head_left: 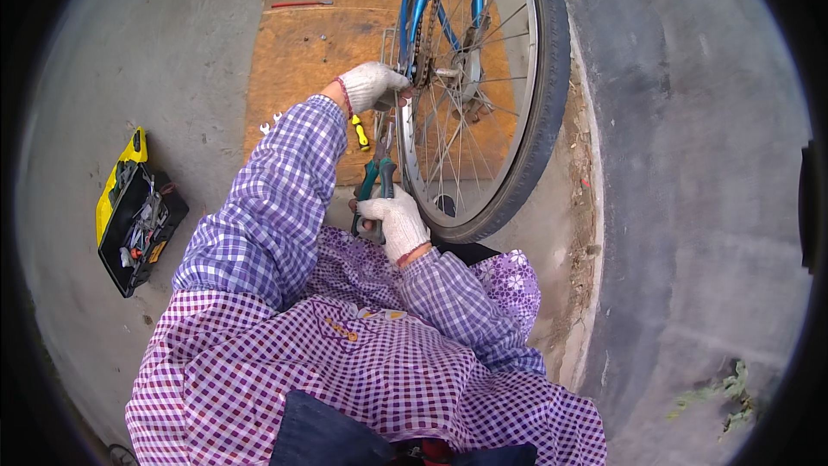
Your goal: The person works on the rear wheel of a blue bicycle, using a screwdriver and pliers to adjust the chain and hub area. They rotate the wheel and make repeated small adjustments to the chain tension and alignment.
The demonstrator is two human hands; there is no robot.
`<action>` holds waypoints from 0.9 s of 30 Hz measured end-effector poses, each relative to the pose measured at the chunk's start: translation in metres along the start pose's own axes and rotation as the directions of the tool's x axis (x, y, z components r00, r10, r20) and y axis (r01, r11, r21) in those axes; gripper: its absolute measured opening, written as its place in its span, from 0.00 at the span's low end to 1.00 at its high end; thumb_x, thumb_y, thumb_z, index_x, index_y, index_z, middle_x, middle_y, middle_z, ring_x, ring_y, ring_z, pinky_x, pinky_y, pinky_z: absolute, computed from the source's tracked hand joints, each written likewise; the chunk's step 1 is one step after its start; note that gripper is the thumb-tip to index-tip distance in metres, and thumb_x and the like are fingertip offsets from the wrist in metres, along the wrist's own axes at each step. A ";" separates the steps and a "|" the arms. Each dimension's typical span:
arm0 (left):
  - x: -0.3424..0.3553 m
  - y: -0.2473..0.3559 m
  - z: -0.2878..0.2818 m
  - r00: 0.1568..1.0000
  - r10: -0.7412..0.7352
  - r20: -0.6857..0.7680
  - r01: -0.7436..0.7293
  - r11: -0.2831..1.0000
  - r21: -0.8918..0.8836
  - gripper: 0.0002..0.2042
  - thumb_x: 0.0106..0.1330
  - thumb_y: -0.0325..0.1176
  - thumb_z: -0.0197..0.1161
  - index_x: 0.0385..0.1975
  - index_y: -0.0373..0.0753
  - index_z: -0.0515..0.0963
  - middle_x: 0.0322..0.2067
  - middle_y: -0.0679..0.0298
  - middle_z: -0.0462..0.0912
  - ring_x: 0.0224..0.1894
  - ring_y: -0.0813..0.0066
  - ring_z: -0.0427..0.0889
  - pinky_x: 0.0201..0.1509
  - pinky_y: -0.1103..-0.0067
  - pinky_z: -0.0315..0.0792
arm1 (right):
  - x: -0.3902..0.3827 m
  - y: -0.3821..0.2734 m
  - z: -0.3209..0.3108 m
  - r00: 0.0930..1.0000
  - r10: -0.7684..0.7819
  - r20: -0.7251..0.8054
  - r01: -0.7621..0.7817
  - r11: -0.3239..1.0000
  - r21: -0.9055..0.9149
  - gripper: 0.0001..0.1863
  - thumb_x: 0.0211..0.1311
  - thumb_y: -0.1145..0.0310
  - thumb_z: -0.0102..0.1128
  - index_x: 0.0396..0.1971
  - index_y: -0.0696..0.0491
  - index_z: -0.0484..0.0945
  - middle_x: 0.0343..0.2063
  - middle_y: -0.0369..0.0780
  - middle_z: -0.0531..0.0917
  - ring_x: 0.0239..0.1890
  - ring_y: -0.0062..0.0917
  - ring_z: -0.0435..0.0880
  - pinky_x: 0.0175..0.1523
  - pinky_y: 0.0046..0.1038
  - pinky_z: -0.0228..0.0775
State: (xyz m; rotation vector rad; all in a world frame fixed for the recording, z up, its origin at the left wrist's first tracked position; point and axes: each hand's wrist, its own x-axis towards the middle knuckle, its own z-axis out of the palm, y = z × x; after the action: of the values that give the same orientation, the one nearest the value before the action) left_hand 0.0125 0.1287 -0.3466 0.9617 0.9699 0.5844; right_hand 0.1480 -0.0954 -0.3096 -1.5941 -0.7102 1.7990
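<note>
gray concrete ground (203, 43) spreads to the left of both gloved hands, with a darker paved strip (690, 121) well off to their right; an orange-brown board (297, 52) lies beneath and beyond the left hand; a bicycle with a blue frame (422, 0) stands ahead of both hands, its spoked wheel (552, 121) just to their right, the black tire curving down to a spot beside the right hand; a person in a checked garment (345, 371) works close against it, floral cloth (509, 285) showing on either side of the right forearm.

well to the left of the hands, a black toolbox (112, 252) with a yellow lid (109, 194) lies open, loose tools inside; the left hand (373, 86), in a white knit glove, reaches to the wheel's left edge near the chain (422, 43), fingers bent, though whether they close on any part cannot be told; the right hand (397, 217), gloved alike, sits nearer the body, wrapped around green-handled pliers (370, 179) whose jaws point away from it, up beside the rim.

a thin red tool (297, 4) lies on the board beyond the left hand; a yellow-handled screwdriver (360, 132) lies just below that hand; small wrenches (266, 128) rest to its lower left, beside the sleeve.
</note>
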 end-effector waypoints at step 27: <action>0.004 0.031 0.030 0.980 0.196 0.036 -0.195 0.981 -0.020 0.19 0.76 0.44 0.62 0.52 0.32 0.84 0.44 0.56 0.90 0.44 0.65 0.87 0.56 0.68 0.79 | 0.031 -0.056 -0.029 0.840 -0.487 -0.238 0.261 0.748 -0.610 0.14 0.49 0.61 0.67 0.28 0.56 0.78 0.23 0.48 0.81 0.28 0.43 0.82 0.37 0.42 0.72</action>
State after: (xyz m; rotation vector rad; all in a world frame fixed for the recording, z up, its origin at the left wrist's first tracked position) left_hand 0.0402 0.1343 -0.3141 1.0574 0.8414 0.7352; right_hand 0.1796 -0.0353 -0.2922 -1.9116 -1.3437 0.9647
